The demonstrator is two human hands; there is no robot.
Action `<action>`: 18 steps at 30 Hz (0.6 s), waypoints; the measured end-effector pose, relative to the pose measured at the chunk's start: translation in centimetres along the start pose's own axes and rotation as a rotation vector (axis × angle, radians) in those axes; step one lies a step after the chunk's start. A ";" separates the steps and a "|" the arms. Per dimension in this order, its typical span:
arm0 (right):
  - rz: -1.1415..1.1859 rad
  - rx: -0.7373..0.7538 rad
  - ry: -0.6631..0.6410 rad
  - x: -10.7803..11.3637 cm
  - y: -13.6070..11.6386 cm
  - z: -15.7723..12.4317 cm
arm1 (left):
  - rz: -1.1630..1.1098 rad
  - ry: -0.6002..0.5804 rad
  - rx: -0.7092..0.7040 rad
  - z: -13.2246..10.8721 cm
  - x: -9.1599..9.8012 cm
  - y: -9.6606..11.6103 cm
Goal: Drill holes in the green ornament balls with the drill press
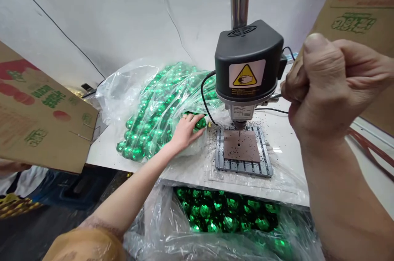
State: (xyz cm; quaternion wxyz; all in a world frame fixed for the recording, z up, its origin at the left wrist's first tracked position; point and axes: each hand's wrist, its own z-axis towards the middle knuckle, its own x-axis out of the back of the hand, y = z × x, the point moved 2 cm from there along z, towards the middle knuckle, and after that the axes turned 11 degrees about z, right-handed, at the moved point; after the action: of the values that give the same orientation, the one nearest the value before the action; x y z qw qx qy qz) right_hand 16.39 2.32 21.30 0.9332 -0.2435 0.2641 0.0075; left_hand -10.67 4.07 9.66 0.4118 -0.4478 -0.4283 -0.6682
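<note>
My left hand (187,130) is at the mouth of a clear plastic bag (112,92), its fingers and thumb curled round a shiny green faceted ball (200,124). Many more such balls show through the plastic behind it. My right hand (326,84) is raised and closed in a fist at the right side of a small black drill press (249,60). It grips the press's feed handle, most of which is hidden by the fingers. Under the drill bit, a brown square board (241,152) with a dark hole lies on the slotted metal base (221,165).
Dark shavings lie around the base on the white table (104,150). Below its front edge is a plastic-lined container of green balls (230,211). Cardboard boxes stand at left (46,121) and right (378,68). A black cable (203,92) loops beside the press.
</note>
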 end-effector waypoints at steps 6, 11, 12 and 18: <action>-0.020 -0.008 -0.030 0.1 -0.1 0.0 | -1.361 -0.294 0.334 -3.5 -3.3 4.4; 0.023 0.037 -0.025 0.0 0.5 0.1 | -1.418 -0.263 0.367 -3.1 -5.5 5.6; 0.044 0.052 -0.022 0.0 0.7 0.1 | -1.350 -0.242 0.340 -2.9 -5.8 5.6; 0.021 0.014 -0.039 0.2 1.2 -0.1 | -1.118 -0.111 0.204 -1.5 -7.4 5.6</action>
State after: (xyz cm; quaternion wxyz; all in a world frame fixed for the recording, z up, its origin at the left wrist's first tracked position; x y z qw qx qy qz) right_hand 16.32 3.32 20.61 0.9397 -0.2340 0.2486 0.0200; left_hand -3.85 2.28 3.42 0.0138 -0.1455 -0.6833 -0.7154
